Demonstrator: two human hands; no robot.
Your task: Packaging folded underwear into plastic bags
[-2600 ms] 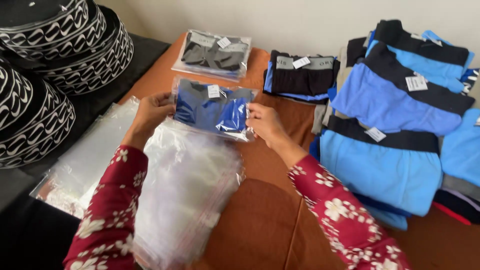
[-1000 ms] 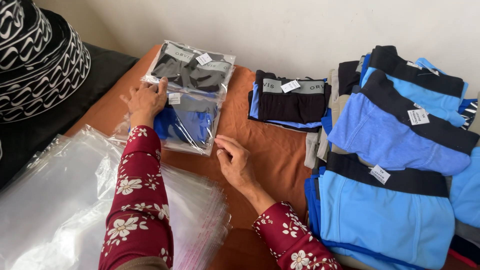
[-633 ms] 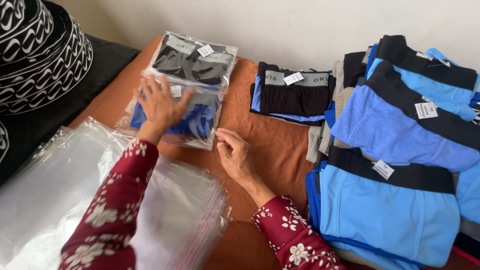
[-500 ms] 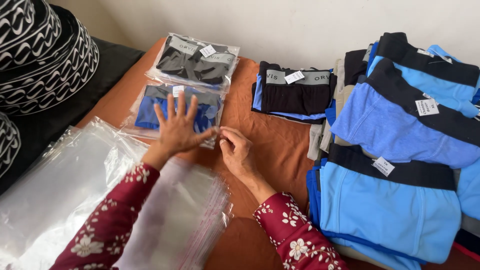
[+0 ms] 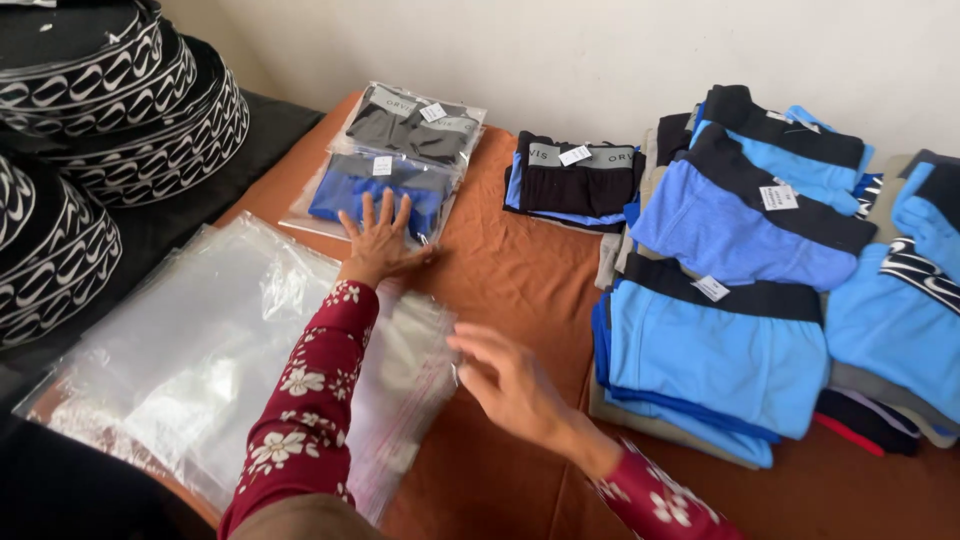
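My left hand (image 5: 378, 240) lies flat, fingers spread, on the near edge of a clear bag holding a blue and black folded garment (image 5: 375, 196). Behind it lies a second bagged garment, dark grey (image 5: 415, 124). My right hand (image 5: 510, 378) hovers open and a little blurred over the brown table (image 5: 510, 270), beside the right edge of a stack of empty clear plastic bags (image 5: 200, 350). It holds nothing. Both arms wear dark red sleeves with white flowers.
A folded black and blue garment with a tag (image 5: 575, 180) lies unbagged at the middle back. Stacks of blue garments (image 5: 720, 340) fill the right side. Rolls of black and white patterned band (image 5: 90, 110) are piled at the left.
My left hand laid the blue bagged garment down in front of the grey one and now presses on it. My right hand drew back from the bag toward me.
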